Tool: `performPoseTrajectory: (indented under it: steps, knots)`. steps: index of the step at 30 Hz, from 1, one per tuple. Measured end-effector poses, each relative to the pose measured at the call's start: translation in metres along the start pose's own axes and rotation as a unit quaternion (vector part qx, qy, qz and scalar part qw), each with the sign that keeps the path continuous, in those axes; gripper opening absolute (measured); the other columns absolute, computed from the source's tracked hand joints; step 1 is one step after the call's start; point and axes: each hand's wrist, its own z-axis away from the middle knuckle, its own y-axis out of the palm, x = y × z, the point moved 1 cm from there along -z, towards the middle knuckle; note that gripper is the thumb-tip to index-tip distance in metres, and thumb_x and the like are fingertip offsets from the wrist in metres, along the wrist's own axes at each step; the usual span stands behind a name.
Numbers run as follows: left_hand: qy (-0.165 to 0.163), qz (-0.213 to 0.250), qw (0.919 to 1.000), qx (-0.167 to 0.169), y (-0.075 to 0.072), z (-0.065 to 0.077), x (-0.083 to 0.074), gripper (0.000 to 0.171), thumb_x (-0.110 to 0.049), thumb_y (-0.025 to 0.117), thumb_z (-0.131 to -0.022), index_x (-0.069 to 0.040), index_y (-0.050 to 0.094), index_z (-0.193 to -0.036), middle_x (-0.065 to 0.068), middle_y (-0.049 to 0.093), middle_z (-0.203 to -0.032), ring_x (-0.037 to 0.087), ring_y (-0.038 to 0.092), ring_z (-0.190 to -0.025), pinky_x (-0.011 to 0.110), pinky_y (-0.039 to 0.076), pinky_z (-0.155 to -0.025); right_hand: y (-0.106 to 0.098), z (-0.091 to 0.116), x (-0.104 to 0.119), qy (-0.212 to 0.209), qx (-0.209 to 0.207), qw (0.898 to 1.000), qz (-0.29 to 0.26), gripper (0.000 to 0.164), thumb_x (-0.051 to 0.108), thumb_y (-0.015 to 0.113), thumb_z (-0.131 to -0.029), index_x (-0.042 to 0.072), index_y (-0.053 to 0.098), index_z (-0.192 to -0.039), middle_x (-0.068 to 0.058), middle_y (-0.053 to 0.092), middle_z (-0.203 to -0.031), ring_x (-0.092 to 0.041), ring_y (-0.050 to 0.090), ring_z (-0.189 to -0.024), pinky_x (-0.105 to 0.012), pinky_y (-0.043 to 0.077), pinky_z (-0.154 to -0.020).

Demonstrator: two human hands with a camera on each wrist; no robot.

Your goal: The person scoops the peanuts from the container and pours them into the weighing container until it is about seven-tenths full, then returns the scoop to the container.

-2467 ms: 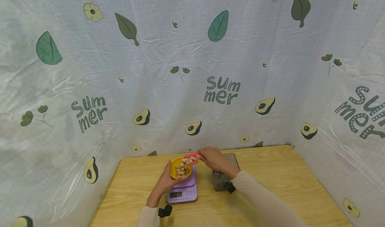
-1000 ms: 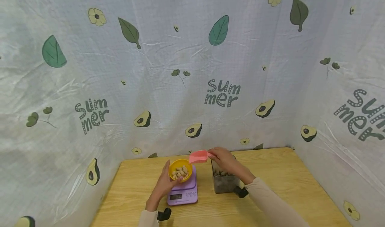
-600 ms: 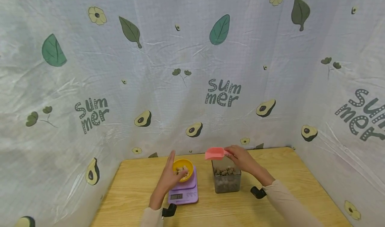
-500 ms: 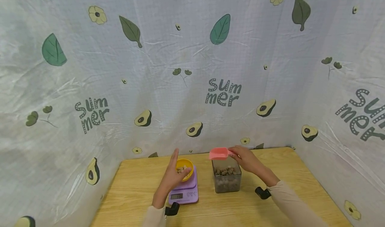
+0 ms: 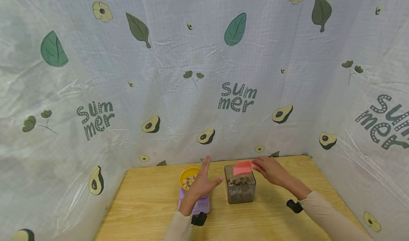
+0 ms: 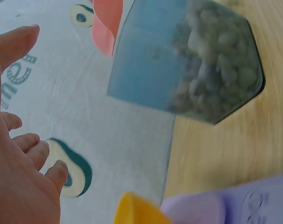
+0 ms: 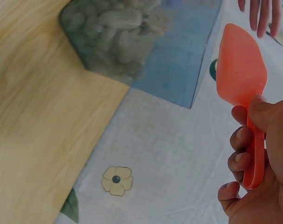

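Observation:
My right hand grips the handle of a pink-red scoop, held over a smoky see-through bin. Peanuts in their shells fill the lower part of that bin. In the right wrist view my fingers curl round the handle, and the scoop shows its broad side. My left hand is spread, thumb apart, in the air between the bin and a yellow bowl. Peanuts lie in the bowl, which sits on a purple kitchen scale; my left hand and forearm hide part of both.
Everything stands on a wooden table. A white printed sheet hangs behind it and along both sides. The bin and the scale stand side by side, with a strip of table between them.
Peanuts were tipped from the scoop into the bowl. The scoop then moved right to above the bin. My left hand let go of the bowl and moved right, covering the scale's display.

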Motion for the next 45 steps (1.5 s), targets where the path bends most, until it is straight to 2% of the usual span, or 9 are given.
performPoseTrajectory:
  steps: [4, 8, 11, 17, 25, 32, 38, 42, 45]
  knots:
    - [-0.010, 0.002, 0.9995, 0.029, 0.016, -0.009, -0.001, 0.102, -0.057, 0.066, -0.086, -0.019, 0.006, -0.160, 0.009, 0.007, -0.167, 0.035, 0.017, -0.152, 0.060, 0.025, -0.118, 0.000, -0.001, -0.001, -0.012, 0.010, 1.000, 0.026, 0.019, 0.018, 0.065, -0.094, 0.010, 0.071, -0.110, -0.003, 0.069, -0.099, -0.024, 0.066, -0.093, -0.047, 0.052, -0.083]
    - [-0.022, -0.010, 0.9982, 0.055, 0.033, -0.016, -0.001, 0.103, -0.057, 0.065, -0.086, -0.018, 0.004, -0.160, 0.009, 0.007, -0.167, 0.034, 0.020, -0.152, 0.057, 0.027, -0.118, 0.000, -0.004, 0.001, -0.055, -0.001, 0.995, 0.079, 0.016, 0.021, 0.070, -0.090, 0.015, 0.072, -0.104, 0.002, 0.065, -0.090, -0.019, 0.064, -0.084, -0.042, 0.051, -0.076]
    - [-0.022, -0.017, 0.9976, 0.064, 0.043, -0.020, 0.001, 0.104, -0.058, 0.065, -0.086, -0.015, 0.004, -0.160, 0.011, 0.009, -0.167, 0.036, 0.023, -0.150, 0.056, 0.029, -0.117, 0.000, -0.008, 0.003, -0.087, -0.007, 0.989, 0.123, 0.016, 0.023, 0.074, -0.086, 0.017, 0.071, -0.101, 0.003, 0.063, -0.087, -0.017, 0.062, -0.081, -0.037, 0.048, -0.070]
    - [-0.046, 0.010, 0.9954, 0.083, 0.057, -0.021, 0.009, 0.113, -0.061, 0.070, -0.081, -0.014, 0.004, -0.159, 0.011, 0.010, -0.167, 0.039, 0.027, -0.148, 0.058, 0.031, -0.115, -0.002, -0.015, 0.011, -0.128, 0.022, 0.972, 0.196, 0.018, 0.023, 0.077, -0.084, 0.018, 0.070, -0.100, 0.004, 0.062, -0.085, -0.015, 0.057, -0.080, -0.030, 0.035, -0.065]
    - [-0.053, 0.039, 0.9941, 0.086, 0.063, -0.016, 0.018, 0.117, -0.069, 0.068, -0.078, -0.014, 0.003, -0.159, 0.016, 0.014, -0.165, 0.042, 0.031, -0.146, 0.058, 0.034, -0.114, 0.003, -0.023, 0.016, -0.169, 0.033, 0.948, 0.268, 0.021, 0.024, 0.080, -0.080, 0.019, 0.069, -0.097, 0.003, 0.062, -0.084, -0.015, 0.055, -0.079, -0.031, 0.036, -0.066]
    - [-0.040, 0.038, 0.9952, 0.080, 0.065, -0.017, 0.015, 0.113, -0.066, 0.067, -0.080, -0.017, 0.004, -0.160, 0.014, 0.015, -0.165, 0.038, 0.039, -0.142, 0.050, 0.041, -0.111, 0.008, -0.028, 0.017, -0.170, 0.048, 0.932, 0.317, 0.018, 0.022, 0.079, -0.081, 0.019, 0.070, -0.097, 0.002, 0.062, -0.087, -0.017, 0.054, -0.082, -0.033, 0.038, -0.071]
    - [-0.029, 0.045, 0.9949, 0.086, 0.066, -0.018, 0.014, 0.111, -0.061, 0.068, -0.083, -0.013, 0.005, -0.159, 0.015, 0.013, -0.166, 0.037, 0.035, -0.144, 0.048, 0.043, -0.110, 0.016, -0.032, 0.023, -0.162, 0.072, 0.918, 0.354, 0.016, 0.024, 0.080, -0.080, 0.022, 0.072, -0.093, 0.003, 0.064, -0.090, -0.016, 0.056, -0.085, -0.031, 0.035, -0.071]
    - [-0.031, 0.036, 0.9947, 0.091, 0.066, -0.019, 0.015, 0.111, -0.066, 0.065, -0.082, -0.013, 0.004, -0.160, 0.014, 0.012, -0.166, 0.036, 0.033, -0.146, 0.047, 0.043, -0.110, 0.022, -0.035, 0.026, -0.168, 0.086, 0.915, 0.357, 0.018, 0.025, 0.081, -0.079, 0.022, 0.073, -0.095, 0.003, 0.066, -0.094, -0.016, 0.058, -0.088, -0.032, 0.042, -0.073]
    - [-0.027, 0.046, 0.9946, 0.089, 0.066, -0.020, 0.016, 0.111, -0.065, 0.065, -0.083, -0.012, 0.004, -0.159, 0.015, 0.012, -0.166, 0.036, 0.030, -0.147, 0.048, 0.043, -0.110, 0.025, -0.039, 0.026, -0.168, 0.085, 0.919, 0.345, 0.015, 0.024, 0.080, -0.080, 0.021, 0.073, -0.094, 0.002, 0.067, -0.093, -0.017, 0.059, -0.089, -0.032, 0.045, -0.074]
